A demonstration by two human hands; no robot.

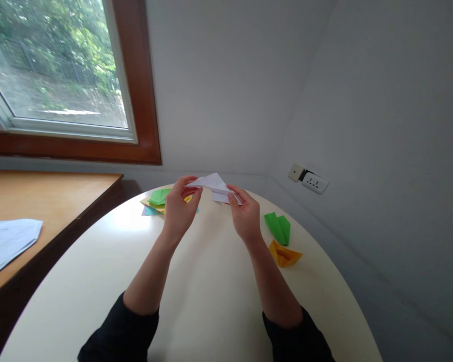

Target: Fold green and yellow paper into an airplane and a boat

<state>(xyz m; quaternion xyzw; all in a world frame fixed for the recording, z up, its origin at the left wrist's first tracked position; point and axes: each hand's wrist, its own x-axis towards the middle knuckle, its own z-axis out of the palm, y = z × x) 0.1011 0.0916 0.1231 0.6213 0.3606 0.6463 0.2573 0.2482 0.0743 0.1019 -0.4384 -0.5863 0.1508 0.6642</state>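
Pinching a folded white paper point(214, 186) between them, the left hand point(179, 208) and right hand point(245, 216) hold it above the counter point(211, 281), its long axis running left-right, each hand at one end.

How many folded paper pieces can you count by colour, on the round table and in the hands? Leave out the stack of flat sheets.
White: 1, the folded paper held between the left hand and right hand
Green: 1, the green folded piece on the table
Orange: 1, the orange folded piece beside it
Total: 3
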